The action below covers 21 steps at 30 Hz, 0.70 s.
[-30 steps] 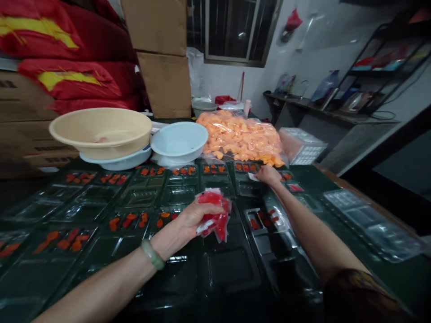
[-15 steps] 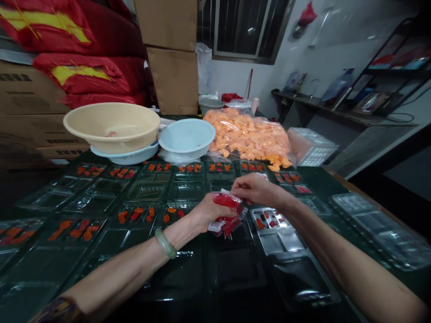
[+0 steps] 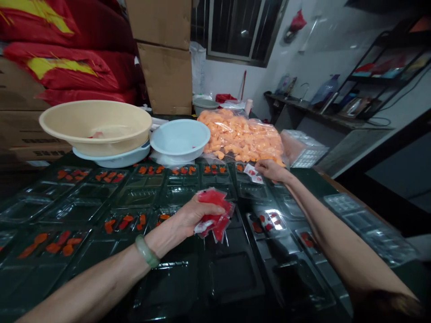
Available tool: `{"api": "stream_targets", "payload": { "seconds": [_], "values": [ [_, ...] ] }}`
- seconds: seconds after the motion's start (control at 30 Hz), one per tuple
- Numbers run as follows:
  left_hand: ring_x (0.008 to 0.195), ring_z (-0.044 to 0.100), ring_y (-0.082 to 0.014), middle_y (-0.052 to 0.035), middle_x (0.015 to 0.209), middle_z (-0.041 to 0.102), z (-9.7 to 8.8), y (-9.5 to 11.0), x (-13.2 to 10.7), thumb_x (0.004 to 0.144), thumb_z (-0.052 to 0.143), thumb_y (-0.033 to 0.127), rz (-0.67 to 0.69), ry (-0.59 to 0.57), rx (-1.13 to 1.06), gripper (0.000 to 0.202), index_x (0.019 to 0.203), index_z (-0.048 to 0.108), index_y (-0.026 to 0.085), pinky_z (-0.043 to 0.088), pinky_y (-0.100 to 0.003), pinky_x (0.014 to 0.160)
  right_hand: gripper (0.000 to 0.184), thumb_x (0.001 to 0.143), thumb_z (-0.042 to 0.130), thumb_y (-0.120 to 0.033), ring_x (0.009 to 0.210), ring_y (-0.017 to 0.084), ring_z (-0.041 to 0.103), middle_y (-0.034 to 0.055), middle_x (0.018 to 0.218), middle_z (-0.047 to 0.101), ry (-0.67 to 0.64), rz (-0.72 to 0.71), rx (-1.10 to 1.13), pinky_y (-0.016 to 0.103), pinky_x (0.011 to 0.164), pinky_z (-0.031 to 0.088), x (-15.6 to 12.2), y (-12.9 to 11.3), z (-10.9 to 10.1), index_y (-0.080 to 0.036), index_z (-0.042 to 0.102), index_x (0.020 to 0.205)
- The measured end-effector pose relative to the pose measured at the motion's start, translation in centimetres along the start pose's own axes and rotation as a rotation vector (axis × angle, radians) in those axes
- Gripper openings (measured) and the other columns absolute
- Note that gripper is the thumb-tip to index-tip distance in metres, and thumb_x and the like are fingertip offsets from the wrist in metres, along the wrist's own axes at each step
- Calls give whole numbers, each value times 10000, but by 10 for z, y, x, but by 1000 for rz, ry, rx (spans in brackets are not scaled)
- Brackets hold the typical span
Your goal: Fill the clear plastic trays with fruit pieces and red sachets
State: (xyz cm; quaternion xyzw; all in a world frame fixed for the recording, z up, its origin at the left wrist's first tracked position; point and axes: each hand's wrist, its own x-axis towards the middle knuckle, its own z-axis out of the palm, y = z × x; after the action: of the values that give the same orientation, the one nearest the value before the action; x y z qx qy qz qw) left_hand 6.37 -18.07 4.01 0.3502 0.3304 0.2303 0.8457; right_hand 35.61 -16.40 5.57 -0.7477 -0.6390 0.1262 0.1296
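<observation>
In the head view, the left hand (image 3: 197, 213) holds a bunch of red packets (image 3: 215, 211), with the thumb pressed on top. The hand is over the trays, around the middle of the green worktop (image 3: 316, 181), and a pale green bangle (image 3: 147, 252) is on its wrist. The right hand (image 3: 273, 171) reaches toward the far edge. Its thumb and finger are close together and pinch the side of a small white packet (image 3: 253, 174) with red marks. This packet is over a clear tray (image 3: 252, 190) in the far row. Many trays have orange and red bits in their small parts. Along the far edge sit a big cream basin (image 3: 96, 146), a light blue bowl (image 3: 180, 141) and a clear bag of orange pieces (image 3: 240, 137). A clear stack of trays (image 3: 305, 150) is near the far right corner.
</observation>
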Motion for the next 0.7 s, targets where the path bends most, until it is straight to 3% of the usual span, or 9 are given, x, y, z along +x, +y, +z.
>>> {"api": "stream_targets", "payload": {
  "seconds": [0.17,0.27,0.33,0.4,0.5,0.6,0.7],
  "values": [
    [429,580,-131,-46,580,656,-2,2,1,521,731,56,-69,-4,22,261,759,630,94,438,-196,384,137,723,487,-100,598,111,474,17,631,550,-48,-17,-156,216,542,298,40,8,27,-151,510,598],
    [383,552,-119,-46,537,635,-1,0,7,593,679,66,-81,45,2,133,710,618,86,380,-174,328,63,743,537,-157,712,161,535,71,751,606,2,0,-203,229,573,316,42,-5,40,-142,554,684],
    [407,572,-130,-45,544,638,2,0,11,615,653,56,-72,93,-44,103,702,611,93,405,-183,343,103,790,517,-230,738,171,542,83,781,606,89,8,-174,232,577,326,27,-20,42,-141,554,754],
    [432,588,-136,-42,557,645,5,0,12,624,655,59,-73,134,-73,105,708,608,102,428,-191,363,229,850,445,-337,663,142,525,55,710,582,148,-37,37,220,547,332,0,-39,38,-147,528,753],
    [445,591,-134,-42,555,646,12,-2,14,617,657,37,-62,117,-79,114,686,597,105,469,-206,417,327,848,420,-456,503,93,447,-16,572,498,18,-188,509,197,464,314,-51,-71,30,-165,493,717],
    [374,532,-99,-23,485,606,18,-8,15,641,625,22,-31,20,-65,95,622,577,103,463,-195,415,243,818,481,-377,448,69,380,-51,524,443,-109,-295,648,189,437,286,-90,-96,30,-167,486,697],
    [312,470,-75,-7,447,575,21,-14,16,696,617,83,-47,-22,-42,109,600,569,107,413,-171,345,230,826,461,-300,477,63,372,-42,542,450,33,-327,655,187,461,291,-104,-94,29,-164,467,641]
  ]
}}
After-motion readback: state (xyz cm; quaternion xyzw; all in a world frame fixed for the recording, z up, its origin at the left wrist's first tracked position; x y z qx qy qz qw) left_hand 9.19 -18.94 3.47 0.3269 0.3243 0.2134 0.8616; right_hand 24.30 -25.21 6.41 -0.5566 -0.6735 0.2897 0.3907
